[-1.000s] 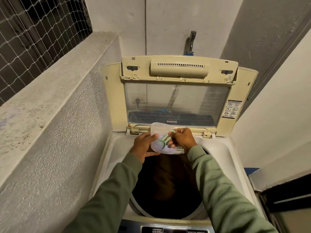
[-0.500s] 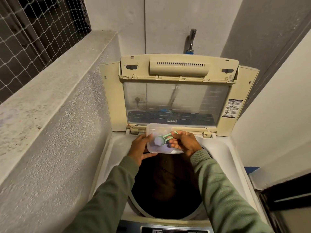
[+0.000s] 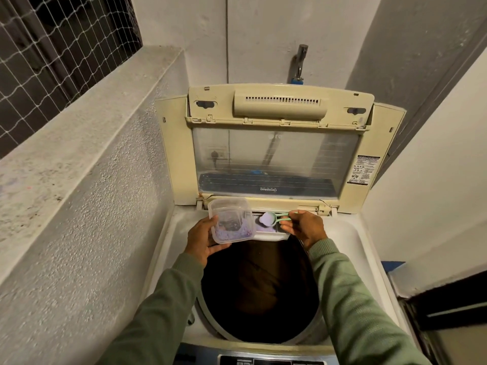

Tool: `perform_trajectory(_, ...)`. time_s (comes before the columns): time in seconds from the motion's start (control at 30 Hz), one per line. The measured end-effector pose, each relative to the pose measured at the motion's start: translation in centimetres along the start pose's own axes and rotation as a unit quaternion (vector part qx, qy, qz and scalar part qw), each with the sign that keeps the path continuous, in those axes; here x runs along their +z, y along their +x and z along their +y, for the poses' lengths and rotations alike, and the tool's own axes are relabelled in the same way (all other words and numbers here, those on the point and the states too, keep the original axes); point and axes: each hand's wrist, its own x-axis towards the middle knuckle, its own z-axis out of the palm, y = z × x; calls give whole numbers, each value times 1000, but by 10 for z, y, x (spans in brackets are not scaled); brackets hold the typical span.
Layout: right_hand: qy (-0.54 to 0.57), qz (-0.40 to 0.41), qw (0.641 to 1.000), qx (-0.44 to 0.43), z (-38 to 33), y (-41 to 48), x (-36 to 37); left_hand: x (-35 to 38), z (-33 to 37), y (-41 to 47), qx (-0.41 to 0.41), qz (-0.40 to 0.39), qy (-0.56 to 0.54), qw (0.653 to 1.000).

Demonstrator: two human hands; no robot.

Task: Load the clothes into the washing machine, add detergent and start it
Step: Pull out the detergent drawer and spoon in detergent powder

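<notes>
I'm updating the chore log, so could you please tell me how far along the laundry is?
Done: dark clothes lie in the drum. In hand: the left hand holds the clear tub of powder; the right hand pinches the green scoop, heaped, over the open detergent drawer. Left: tip the powder in, shut the lid, start at the control panel.

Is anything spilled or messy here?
Nothing stands out. The purple powder sits in the clear container the left hand holds and heaped on the green scoop in the right hand, above the open detergent drawer. No spill shows.
</notes>
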Motion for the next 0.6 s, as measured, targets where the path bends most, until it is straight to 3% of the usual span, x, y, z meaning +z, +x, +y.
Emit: perform_trajectory(0.6,-106,-15,981,-162,9,0,0,-3,-2,-1,6,10,-20,1000)
